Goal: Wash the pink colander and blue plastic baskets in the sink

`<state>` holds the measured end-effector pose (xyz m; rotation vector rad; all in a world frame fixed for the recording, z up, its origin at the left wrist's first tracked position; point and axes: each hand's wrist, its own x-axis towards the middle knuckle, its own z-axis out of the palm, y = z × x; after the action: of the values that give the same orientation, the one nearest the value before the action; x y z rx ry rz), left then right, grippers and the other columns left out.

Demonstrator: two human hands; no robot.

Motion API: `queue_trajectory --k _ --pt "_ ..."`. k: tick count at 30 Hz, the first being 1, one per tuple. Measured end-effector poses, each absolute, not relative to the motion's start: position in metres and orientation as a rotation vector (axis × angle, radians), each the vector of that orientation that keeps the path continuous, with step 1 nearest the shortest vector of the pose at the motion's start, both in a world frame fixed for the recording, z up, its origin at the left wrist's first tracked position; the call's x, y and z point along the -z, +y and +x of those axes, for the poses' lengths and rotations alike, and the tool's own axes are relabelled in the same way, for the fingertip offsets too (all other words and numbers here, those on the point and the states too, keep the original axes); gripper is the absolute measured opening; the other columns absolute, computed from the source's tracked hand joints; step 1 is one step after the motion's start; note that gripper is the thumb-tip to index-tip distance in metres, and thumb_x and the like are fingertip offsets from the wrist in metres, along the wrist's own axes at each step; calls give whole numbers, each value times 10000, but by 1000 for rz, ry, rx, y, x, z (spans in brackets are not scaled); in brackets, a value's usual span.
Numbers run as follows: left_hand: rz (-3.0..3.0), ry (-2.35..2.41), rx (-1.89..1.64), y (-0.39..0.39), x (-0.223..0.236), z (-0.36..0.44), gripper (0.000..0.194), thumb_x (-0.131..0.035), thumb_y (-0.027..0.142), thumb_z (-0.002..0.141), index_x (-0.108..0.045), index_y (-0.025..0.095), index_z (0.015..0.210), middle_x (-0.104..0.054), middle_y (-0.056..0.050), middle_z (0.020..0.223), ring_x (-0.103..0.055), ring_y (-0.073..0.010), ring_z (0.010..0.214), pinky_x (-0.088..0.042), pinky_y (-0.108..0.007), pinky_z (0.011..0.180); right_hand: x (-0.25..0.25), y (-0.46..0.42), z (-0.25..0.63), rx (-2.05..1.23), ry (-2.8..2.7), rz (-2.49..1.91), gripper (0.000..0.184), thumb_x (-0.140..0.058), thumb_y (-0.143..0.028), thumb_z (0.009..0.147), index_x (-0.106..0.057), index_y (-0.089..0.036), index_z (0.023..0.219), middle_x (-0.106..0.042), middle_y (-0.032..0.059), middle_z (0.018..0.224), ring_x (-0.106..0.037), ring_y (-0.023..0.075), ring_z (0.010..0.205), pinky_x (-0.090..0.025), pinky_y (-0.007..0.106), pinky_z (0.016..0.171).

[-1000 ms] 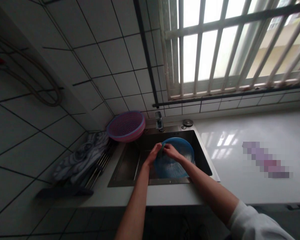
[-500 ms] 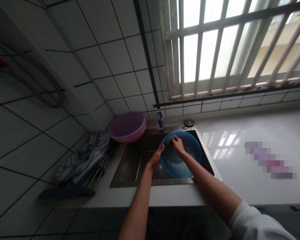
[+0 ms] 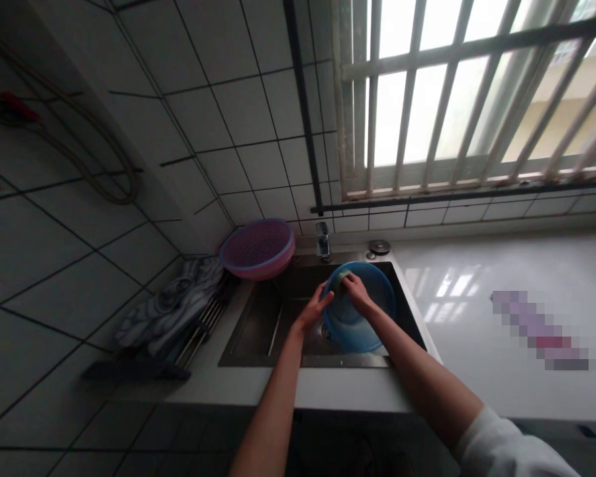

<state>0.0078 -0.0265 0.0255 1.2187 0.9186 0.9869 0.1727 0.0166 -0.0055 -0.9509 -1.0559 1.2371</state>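
Note:
A round blue plastic basket (image 3: pixel 372 331) is held tilted over the right part of the steel sink (image 3: pixel 258 331). My left hand (image 3: pixel 315 309) grips its left rim, thumb on the inner side and fingers round the outside. Inside the basket, near the upper left of its wall, my right hand (image 3: pixel 356 291) is closed on a green scouring pad (image 3: pixel 343 276) and presses it against the plastic. The fingertips of my right hand are partly hidden by the pad.
Pink and purple baskets (image 3: pixel 258 248) stand at the sink's back left corner, beside the faucet (image 3: pixel 322 240). A round drain strainer (image 3: pixel 379 247) lies at the back right. A striped cloth (image 3: pixel 179 298) rests on a metal rack (image 3: pixel 201 331) at left. A blurred-out item (image 3: pixel 539 328) is on the right counter.
The blue basket has tilted more and shifted slightly, baring the sink drain. My right hand with the scouring pad has moved a little along the inner wall. The whole view has shifted slightly.

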Motion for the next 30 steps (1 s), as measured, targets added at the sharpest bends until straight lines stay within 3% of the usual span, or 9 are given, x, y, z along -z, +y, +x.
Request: queue_trajectory --k 3,6,9,12,16,21,24,27,30 --pt "1175 1026 -1010 -30 -31 4 807 -819 611 774 -547 222 1427 -693 -132 1288 -648 -295 1205 -475 -448 1087 10 8 166 -1441 -1271 -869 289 -668 -471 782 -647 -187 835 -613 -13 759 -497 141 691 -409 252 658" --pt "1149 1131 -1103 -29 -33 -3 942 -859 568 742 -440 267 1531 -675 -116 1335 -662 -271 1178 -464 -428 1091 18 -9 144 -1683 -1552 -773 242 -716 -406 755 -650 -173 764 -592 -13 686 -501 138 645 -412 260 636" --pt "1169 1127 -1081 -25 -32 -4 840 -870 547 727 -556 276 1457 -673 -99 1361 -636 -278 1238 -441 -408 1117 19 -14 133 -1727 -1516 -767 209 -714 -377 764 -663 -176 795 -634 11 735 -534 155 681 -443 279 667" --pt "1117 1053 -1004 -23 -31 1 688 -823 611 752 -666 236 1307 -701 -110 1306 -634 -302 1238 -464 -418 1091 11 -2 145 -1542 -1315 -850 232 -671 -420 789 -650 -195 843 -651 24 813 -553 177 732 -456 293 701" --pt "1084 957 -982 -26 -32 7 695 -811 609 780 -593 249 1334 -701 -92 1252 -667 -267 1143 -517 -398 1004 4 16 166 -1261 -1020 -980 278 -607 -476 791 -623 -209 865 -642 21 841 -552 186 770 -455 284 716" --pt "1066 1029 -1054 -27 -30 2 750 -843 560 755 -492 266 1349 -703 -34 1097 -691 -207 978 -543 -348 919 9 -2 150 -1534 -1389 -830 298 -668 -475 783 -650 -191 869 -608 6 792 -504 154 708 -416 265 661" --pt "1052 1077 -1132 -25 -26 2 753 -816 556 782 -494 283 1406 -708 -48 1159 -687 -235 1075 -531 -365 981 10 -8 141 -1624 -1512 -761 283 -684 -461 773 -639 -186 821 -585 -2 750 -475 141 677 -403 259 640" --pt "1079 947 -1020 -25 -23 9 726 -778 560 825 -524 283 1445 -679 -84 1328 -627 -279 1261 -485 -419 1090 4 4 155 -1401 -1266 -863 300 -656 -493 755 -617 -200 804 -609 2 779 -503 154 718 -436 263 680" --pt "1129 856 -931 -28 -23 15 683 -769 549 847 -552 261 1428 -655 -103 1380 -608 -276 1293 -446 -430 1139 -3 17 177 -1259 -985 -970 308 -635 -504 748 -622 -213 847 -655 17 858 -568 185 799 -479 291 749"
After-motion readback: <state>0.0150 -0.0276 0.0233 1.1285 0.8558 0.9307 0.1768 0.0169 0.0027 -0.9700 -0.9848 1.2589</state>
